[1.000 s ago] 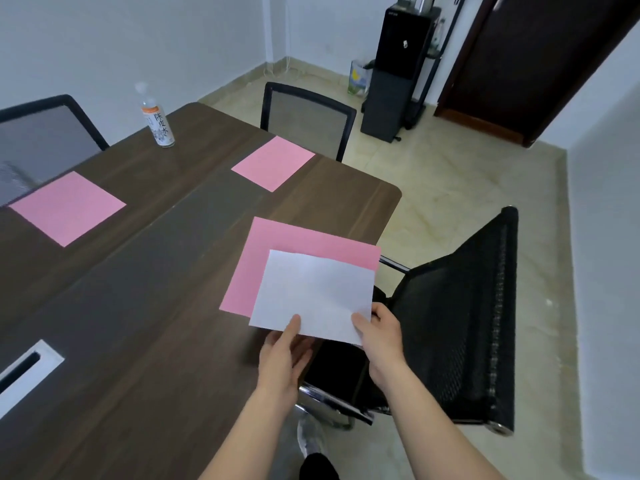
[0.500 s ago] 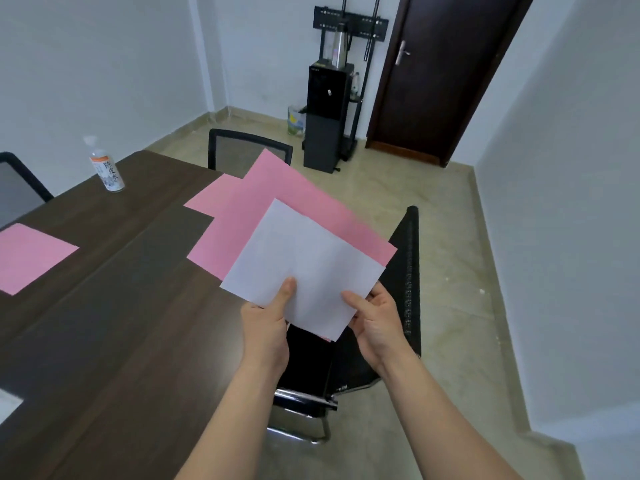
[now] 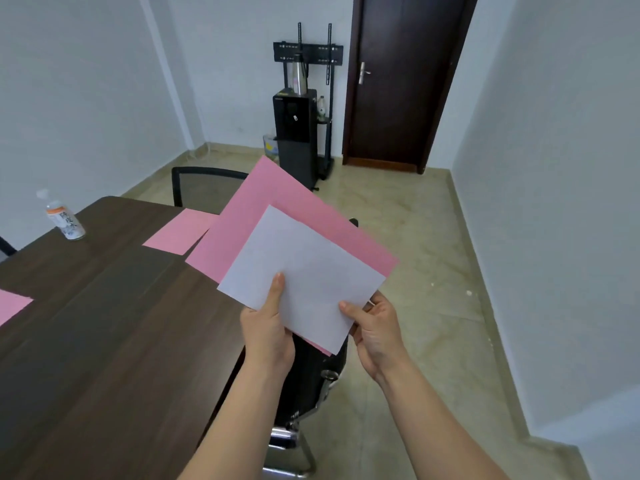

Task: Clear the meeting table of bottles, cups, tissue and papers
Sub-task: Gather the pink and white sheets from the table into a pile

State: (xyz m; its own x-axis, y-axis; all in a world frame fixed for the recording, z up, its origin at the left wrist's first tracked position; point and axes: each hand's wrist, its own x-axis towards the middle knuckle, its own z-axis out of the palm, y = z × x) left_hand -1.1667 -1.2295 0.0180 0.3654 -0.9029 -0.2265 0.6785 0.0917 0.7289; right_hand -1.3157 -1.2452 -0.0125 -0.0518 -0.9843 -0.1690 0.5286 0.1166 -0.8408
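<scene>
My left hand point(image 3: 266, 329) and my right hand point(image 3: 374, 329) hold a white sheet point(image 3: 304, 271) stacked on a larger pink sheet point(image 3: 277, 216), lifted off the dark wooden meeting table point(image 3: 104, 323). Both thumbs press on the white sheet's near edge, with the fingers hidden underneath. Another pink sheet point(image 3: 180, 232) lies flat near the table's far edge. The corner of a third pink sheet point(image 3: 10, 306) shows at the left border. A clear plastic water bottle point(image 3: 62, 218) with an orange-and-white label stands upright at the far left of the table.
A black mesh chair point(image 3: 204, 187) stands at the table's far end, another black chair point(image 3: 304, 386) below my hands. A black dispenser cabinet point(image 3: 294, 133) and TV stand point(image 3: 308, 53) sit by the far wall beside a dark door point(image 3: 398, 81). Tiled floor lies to the right.
The papers rose off the table and now tilt up toward me. My view swung right and up toward the door; the bottle and table papers slid left in view.
</scene>
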